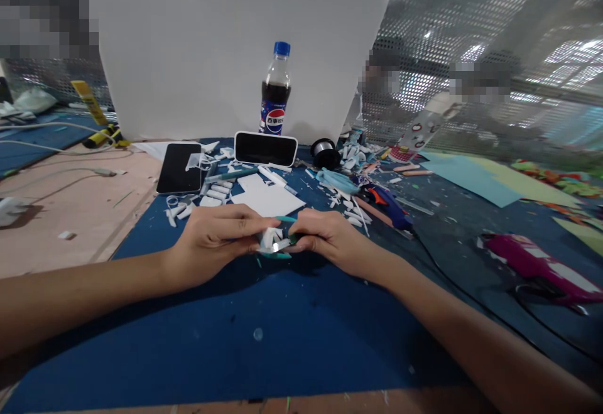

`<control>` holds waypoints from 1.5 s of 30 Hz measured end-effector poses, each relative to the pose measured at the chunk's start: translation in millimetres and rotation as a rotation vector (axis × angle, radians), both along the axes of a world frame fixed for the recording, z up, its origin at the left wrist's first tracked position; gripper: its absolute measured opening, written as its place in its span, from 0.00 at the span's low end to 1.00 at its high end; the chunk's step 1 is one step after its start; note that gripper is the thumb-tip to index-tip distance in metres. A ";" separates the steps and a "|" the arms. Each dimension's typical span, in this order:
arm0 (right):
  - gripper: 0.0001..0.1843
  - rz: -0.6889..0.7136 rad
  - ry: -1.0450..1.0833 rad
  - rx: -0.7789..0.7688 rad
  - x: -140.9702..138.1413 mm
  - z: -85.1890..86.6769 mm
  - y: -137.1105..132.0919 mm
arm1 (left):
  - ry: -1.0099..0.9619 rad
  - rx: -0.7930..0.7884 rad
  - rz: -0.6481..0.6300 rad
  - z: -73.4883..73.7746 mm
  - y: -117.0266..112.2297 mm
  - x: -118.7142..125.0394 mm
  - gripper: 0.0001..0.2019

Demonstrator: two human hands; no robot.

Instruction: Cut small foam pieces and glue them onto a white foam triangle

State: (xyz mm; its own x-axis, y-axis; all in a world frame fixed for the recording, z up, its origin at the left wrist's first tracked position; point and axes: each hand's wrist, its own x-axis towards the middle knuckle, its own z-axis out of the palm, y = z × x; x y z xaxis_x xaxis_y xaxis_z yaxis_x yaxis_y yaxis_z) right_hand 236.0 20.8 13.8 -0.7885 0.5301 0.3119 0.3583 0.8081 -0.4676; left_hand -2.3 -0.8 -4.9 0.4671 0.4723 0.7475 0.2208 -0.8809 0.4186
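Note:
Both hands meet over the blue table mat (pixel 254 332), fingers closed around a small white and teal piece (pixel 273 238). My left hand (pixel 214 238) pinches its left side between thumb and fingers. On its right side my right hand (pixel 325 235) grips, thumb and forefinger pressed together near a dark green bit. The piece has folded white parts and a shiny strip along its lower edge; its exact kind cannot be made out. Just beyond the hands lie white card sheets (pixel 266 195) and several small white rolls (pixel 217 193).
A cola bottle (pixel 276 90) stands behind a propped phone (pixel 266 149). Another phone (pixel 179 168) lies left. To the right are a wire spool (pixel 325 153), a blue glue gun (pixel 389 207), a magenta glue gun (pixel 541 263) with cables, and coloured paper (pixel 471 175).

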 end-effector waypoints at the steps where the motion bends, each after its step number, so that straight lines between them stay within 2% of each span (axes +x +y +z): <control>1: 0.22 0.002 0.000 0.000 -0.1 -0.1 -0.3 | 0.007 -0.003 0.000 0.3 -0.2 0.0 0.11; 12: 0.24 -0.005 -0.009 0.000 -4.0 2.2 -4.6 | -0.007 -0.039 -0.061 -3.1 -0.2 -1.0 0.18; 21: 0.24 0.002 0.026 0.036 -6.4 1.5 -6.2 | 0.016 -0.005 -0.032 -1.6 -1.7 0.6 0.16; 27: 0.26 -0.001 0.036 0.072 -6.3 -1.5 -4.5 | 0.023 -0.040 -0.052 -3.3 -1.3 0.3 0.15; 35: 0.27 -0.038 0.052 0.041 -8.4 -0.9 -7.6 | -0.008 -0.081 -0.057 -6.7 -0.8 0.6 0.17; 40: 0.29 -0.040 0.033 0.028 -7.6 -4.0 -6.9 | 0.018 -0.089 -0.092 -7.3 -1.3 -0.4 0.15; 45: 0.26 -0.027 0.074 -0.003 -8.4 -6.3 -5.5 | -0.022 -0.164 -0.144 -9.4 0.1 -1.7 0.18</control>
State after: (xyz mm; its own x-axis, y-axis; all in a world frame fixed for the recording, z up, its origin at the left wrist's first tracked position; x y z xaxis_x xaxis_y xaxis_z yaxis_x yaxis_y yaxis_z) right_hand 227.6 15.4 7.5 -0.7486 0.5517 0.3677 0.3441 0.7973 -0.4958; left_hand -4.1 -0.7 -14.3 0.5228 0.5180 0.6770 0.0864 -0.8223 0.5624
